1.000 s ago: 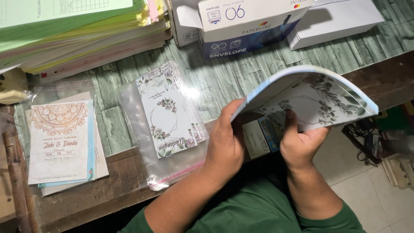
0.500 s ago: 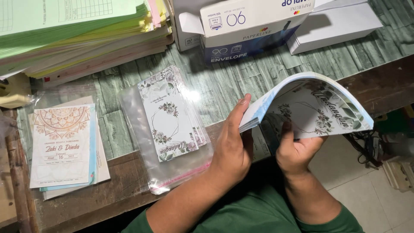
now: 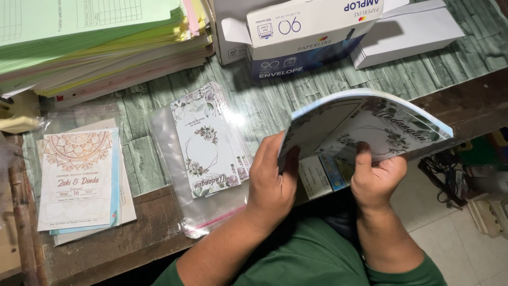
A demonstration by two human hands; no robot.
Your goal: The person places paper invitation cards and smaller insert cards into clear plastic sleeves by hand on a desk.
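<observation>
At centre right of the frame, a bent stack of floral cards (image 3: pixel 370 130) is gripped by both hands above the desk (image 3: pixel 143 159) edge. The fingers of the left hand (image 3: pixel 272 182) are curled around the stack's left edge, the wrist angled up from lower centre. The right hand (image 3: pixel 377 177) is clenched beneath, its thumb pressed upward onto the underside. A second floral pile in a clear sleeve (image 3: pixel 209 145) lies left of centre.
</observation>
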